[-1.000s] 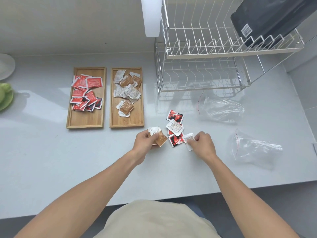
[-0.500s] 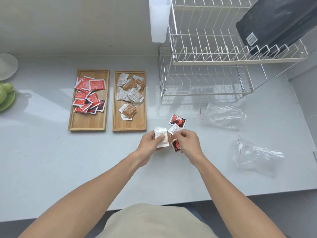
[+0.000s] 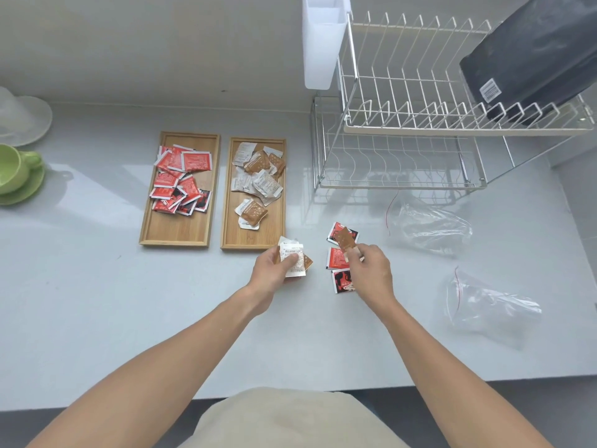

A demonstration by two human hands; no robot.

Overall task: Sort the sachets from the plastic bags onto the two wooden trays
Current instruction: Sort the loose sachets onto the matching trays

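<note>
A: Step in hand: gathering brown-and-white sachets. Left hand grips a small stack near the right tray; right hand pinches one brown sachet.

B: Three red sachets lie on the desk. Next, probably: add the brown one, then unload.

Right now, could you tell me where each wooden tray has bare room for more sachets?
Both are bare at the near end: left tray below the red sachets, right tray below the brown-and-white sachets. Far ends are crowded.
</note>
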